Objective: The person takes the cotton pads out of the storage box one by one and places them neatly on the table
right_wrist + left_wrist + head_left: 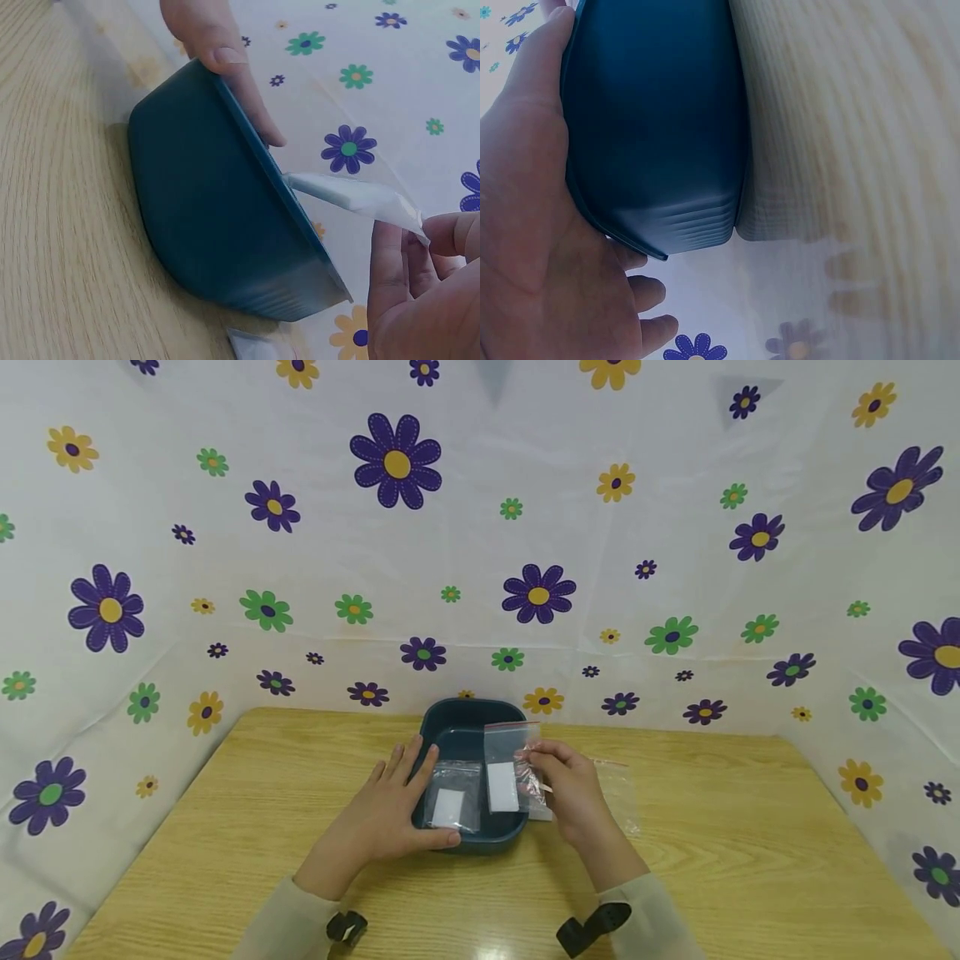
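A dark teal plastic basin (455,742) stands on the table. My left hand (378,817) rests over its left rim, fingers spread and mostly straight; the left wrist view shows the palm along the basin's side (656,112). Inside lies a clear zip bag (467,777) with a white rectangular piece in it. Between thumb and fingers, my right hand (576,789) pinches another clear zip bag (501,785) by its right side, over the basin's right rim. This bag also contains a white block. In the right wrist view the held bag (349,193) slants down to the rim.
On the table right of the basin lies another clear bag (621,797), partly hidden behind my right hand; a bag's end (259,345) shows beside the basin in the right wrist view. A flower-print cloth (465,543) hangs behind the wooden table (720,827).
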The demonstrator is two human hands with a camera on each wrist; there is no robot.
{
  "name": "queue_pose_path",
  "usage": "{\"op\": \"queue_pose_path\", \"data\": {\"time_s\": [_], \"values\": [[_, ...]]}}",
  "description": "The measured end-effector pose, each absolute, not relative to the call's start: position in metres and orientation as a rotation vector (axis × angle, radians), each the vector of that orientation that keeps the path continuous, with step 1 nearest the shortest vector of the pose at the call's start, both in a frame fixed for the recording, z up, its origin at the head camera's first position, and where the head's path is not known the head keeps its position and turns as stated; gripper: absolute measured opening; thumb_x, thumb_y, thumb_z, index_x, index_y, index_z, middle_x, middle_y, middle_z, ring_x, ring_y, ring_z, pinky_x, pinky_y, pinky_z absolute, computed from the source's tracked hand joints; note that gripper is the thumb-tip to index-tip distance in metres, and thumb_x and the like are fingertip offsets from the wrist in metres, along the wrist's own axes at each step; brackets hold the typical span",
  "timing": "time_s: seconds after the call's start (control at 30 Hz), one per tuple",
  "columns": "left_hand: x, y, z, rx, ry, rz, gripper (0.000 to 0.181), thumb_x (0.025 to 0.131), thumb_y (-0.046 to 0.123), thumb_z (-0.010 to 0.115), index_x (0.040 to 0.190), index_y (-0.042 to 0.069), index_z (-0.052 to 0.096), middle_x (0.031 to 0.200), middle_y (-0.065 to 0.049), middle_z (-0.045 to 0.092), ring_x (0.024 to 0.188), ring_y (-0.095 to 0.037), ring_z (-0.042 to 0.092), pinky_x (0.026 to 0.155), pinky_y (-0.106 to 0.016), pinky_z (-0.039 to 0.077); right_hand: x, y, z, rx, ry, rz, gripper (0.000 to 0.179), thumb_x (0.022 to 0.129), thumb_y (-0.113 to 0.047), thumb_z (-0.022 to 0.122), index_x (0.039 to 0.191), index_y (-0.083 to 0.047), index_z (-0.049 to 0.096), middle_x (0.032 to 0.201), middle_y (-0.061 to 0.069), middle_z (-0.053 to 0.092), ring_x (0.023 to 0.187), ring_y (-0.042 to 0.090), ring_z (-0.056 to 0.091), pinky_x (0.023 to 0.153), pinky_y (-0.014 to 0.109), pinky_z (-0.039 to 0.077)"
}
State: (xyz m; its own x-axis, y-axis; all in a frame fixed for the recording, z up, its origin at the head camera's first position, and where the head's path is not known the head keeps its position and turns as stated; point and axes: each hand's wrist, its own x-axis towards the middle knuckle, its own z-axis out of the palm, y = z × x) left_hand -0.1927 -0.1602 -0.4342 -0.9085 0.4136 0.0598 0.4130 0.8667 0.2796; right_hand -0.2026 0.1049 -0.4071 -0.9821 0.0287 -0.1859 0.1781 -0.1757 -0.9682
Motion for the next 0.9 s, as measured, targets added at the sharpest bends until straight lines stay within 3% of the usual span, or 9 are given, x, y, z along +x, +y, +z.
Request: {"op": "queue_pose_path", "data": {"time_s": [0.37, 0.9], "values": [[-0.192, -0.160, -0.434, 0.664, 3.022, 0.458, 0.125, 0.070, 0.091, 0.053, 0.161, 0.014, 0.015, 0.168, -0.015, 0.003, 0.152, -0.043, 0.009, 0.120, -0.061, 0.015, -0.201, 0.130, -0.404, 0.352, 1.869, -2.380, 0.015, 0.100, -0.010, 0.057, 0.110, -0.007, 0.068, 0.115, 0.002, 0.068, 0.101, 0.017, 0.062, 0.085, 0.029, 0.054], [-0.193, -0.160, -0.435, 0.647, 3.019, 0.445, 0.127, 0.068, 0.094, 0.049, 0.161, 0.016, 0.013, 0.168, -0.013, 0.001, 0.153, -0.041, 0.008, 0.121, -0.060, 0.015, -0.197, 0.177, -0.401, 0.398, 1.864, -2.364, 0.023, 0.103, -0.012, 0.053, 0.124, -0.005, 0.059, 0.107, -0.006, 0.068, 0.101, 0.009, 0.063, 0.087, 0.022, 0.055]]}}
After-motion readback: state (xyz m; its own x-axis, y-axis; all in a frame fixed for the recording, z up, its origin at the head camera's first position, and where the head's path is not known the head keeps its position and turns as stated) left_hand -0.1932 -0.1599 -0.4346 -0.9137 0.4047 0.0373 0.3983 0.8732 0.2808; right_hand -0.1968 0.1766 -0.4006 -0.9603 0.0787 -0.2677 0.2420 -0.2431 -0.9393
